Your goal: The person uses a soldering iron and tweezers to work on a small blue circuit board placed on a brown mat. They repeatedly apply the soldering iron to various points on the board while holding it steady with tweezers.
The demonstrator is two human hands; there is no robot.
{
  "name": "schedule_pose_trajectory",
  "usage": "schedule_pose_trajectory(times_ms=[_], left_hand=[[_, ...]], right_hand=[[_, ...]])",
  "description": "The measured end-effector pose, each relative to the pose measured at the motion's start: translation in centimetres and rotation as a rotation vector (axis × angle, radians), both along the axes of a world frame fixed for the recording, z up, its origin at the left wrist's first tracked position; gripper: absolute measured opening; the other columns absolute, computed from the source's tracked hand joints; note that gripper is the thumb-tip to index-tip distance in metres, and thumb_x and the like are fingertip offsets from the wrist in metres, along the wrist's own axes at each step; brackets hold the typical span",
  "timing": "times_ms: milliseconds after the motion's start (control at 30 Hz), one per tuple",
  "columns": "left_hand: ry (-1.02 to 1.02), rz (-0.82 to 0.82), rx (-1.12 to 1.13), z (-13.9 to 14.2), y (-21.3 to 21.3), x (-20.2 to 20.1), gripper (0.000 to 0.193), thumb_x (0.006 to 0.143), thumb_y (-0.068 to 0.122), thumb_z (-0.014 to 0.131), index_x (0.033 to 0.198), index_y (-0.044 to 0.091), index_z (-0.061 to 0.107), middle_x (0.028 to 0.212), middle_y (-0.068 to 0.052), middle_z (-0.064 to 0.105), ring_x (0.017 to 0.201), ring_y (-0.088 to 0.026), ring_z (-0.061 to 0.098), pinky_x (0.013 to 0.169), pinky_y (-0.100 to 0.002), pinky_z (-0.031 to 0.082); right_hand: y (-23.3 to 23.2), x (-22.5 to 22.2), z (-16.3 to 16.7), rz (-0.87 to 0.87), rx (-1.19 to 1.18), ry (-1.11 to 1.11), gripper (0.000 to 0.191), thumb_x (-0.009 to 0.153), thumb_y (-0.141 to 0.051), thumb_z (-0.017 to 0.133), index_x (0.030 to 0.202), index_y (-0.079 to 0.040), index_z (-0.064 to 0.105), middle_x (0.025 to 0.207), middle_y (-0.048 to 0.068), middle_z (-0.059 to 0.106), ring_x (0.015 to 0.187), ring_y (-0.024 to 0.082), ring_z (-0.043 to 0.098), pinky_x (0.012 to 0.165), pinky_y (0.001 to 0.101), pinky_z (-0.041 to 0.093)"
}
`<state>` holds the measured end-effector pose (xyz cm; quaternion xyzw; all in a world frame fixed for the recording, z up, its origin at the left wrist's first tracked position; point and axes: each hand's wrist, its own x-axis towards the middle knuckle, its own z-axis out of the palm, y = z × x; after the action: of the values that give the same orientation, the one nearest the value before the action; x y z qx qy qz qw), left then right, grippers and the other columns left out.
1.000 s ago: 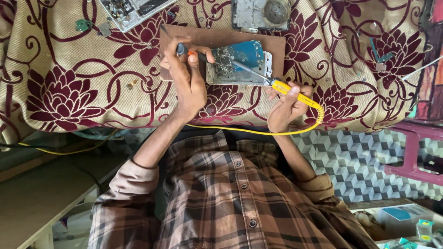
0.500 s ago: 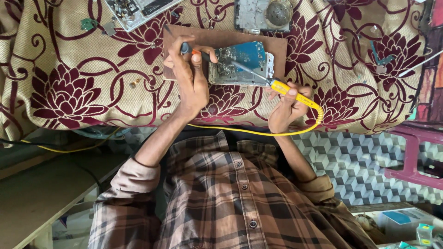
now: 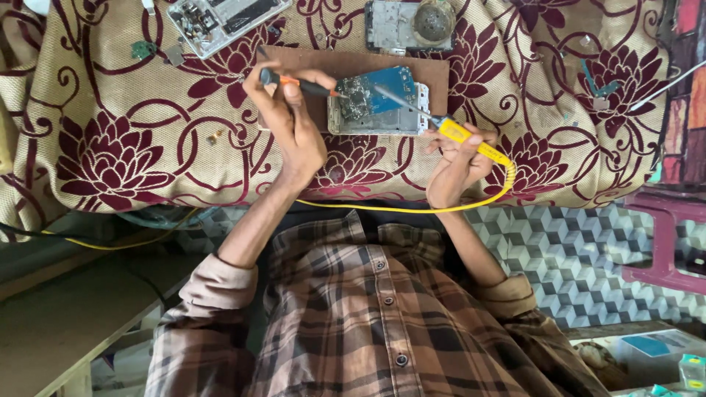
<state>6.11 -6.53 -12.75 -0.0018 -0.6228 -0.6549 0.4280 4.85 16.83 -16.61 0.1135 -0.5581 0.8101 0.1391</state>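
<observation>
Opened phone [image 3: 376,110] with blue circuit board [image 3: 382,92] sits on a brown board [image 3: 434,73], at about 12 o'clock from my chest, on the floral cloth [image 3: 110,147]. Phone's long axis runs 9-to-3, sideways to me. Both tools meet on it.

My left hand [image 3: 290,121] is closed around a screwdriver [image 3: 301,84] with black and orange handle; it lies nearly level, tip pointing to 3 o'clock and touching or just at the phone's left edge, can't tell which. Phone lies at 3 o'clock from this hand, just beside it.

My right hand [image 3: 456,158] is closed in a pen grip on a yellow-handled soldering iron [image 3: 434,121]; shaft points toward 10 o'clock, tip over the blue board. Phone lies at 10–11 o'clock from this hand. Yellow cable [image 3: 397,208] loops from the handle back across the cloth edge toward 9 o'clock.

Left hand looks the nearer one, nearly against the phone's short end; right hand sits off the lower right corner, only the iron's shaft reaching in.

Outward: another opened device [image 3: 220,18] at 11 o'clock, a metal frame with a round part [image 3: 408,22] at 12–1 o'clock, small loose bits [image 3: 215,137] on the cloth at 9 o'clock. Plaid shirt [image 3: 368,316] below, pink stool [image 3: 662,235] at 4 o'clock.
</observation>
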Motion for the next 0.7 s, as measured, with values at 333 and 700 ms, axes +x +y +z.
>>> schedule_pose_trajectory(times_ms=[333, 700], left_hand=[[-0.187, -0.065, -0.186, 0.9, 2.0, -2.3, 0.032, 0.118, 0.039, 0.026, 0.127, 0.012, 0.042, 0.098, 0.001, 0.08, 0.074, -0.01, 0.058, 0.079, -0.029, 0.041], [-0.236, 0.063, -0.362, 0.5, 2.9, 0.2, 0.022, 0.12, 0.023, 0.028, 0.13, 0.01, 0.042, 0.09, 0.001, 0.074, 0.085, -0.013, 0.05, 0.095, -0.039, 0.026]], right_hand=[[2.5, -1.3, -0.7, -0.055, -0.154, -0.133, 0.049, 0.11, -0.046, 0.053, 0.12, 0.002, 0.05, 0.09, 0.016, 0.068, 0.079, 0.026, 0.072, 0.064, 0.0327, 0.053], [4.6, -2.6, -0.9, -0.069, -0.188, -0.114, 0.05, 0.112, -0.047, 0.053, 0.113, 0.003, 0.05, 0.084, 0.013, 0.065, 0.074, 0.024, 0.069, 0.063, 0.0337, 0.052]])
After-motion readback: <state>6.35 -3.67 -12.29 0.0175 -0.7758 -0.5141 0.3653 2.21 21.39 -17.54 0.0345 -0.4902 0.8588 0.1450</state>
